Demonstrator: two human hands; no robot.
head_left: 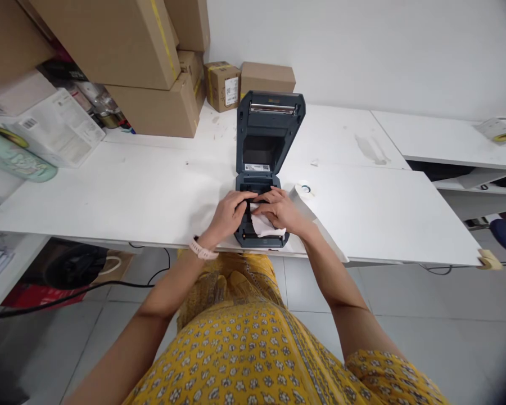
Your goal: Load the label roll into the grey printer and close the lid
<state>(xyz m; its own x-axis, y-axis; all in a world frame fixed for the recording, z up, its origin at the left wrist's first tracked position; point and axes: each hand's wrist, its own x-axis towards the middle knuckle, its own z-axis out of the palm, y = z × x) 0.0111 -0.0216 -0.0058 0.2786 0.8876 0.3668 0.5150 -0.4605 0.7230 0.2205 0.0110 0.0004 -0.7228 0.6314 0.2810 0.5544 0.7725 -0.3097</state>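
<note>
A dark grey label printer [270, 132] stands at the table's front edge with its lid raised upright. Both hands reach into its lower bay. My left hand [230, 214] lies over the left side of the bay, fingers stretched to the right and thumb apart. From the right, my right hand [284, 209] has its fingers bent on a roll of white label paper [263, 225], whose loose end curls over the printer's front. The fingertips of both hands nearly meet, and the inner parts beneath them are hidden.
To the right, a second white roll [302, 193] trails a strip [331, 242] over the table edge. Stacked cardboard boxes [152, 107] fill the back left, near a green bottle [17, 154]. A small box [501, 132] sits far right. Black cables [88, 289] hang below.
</note>
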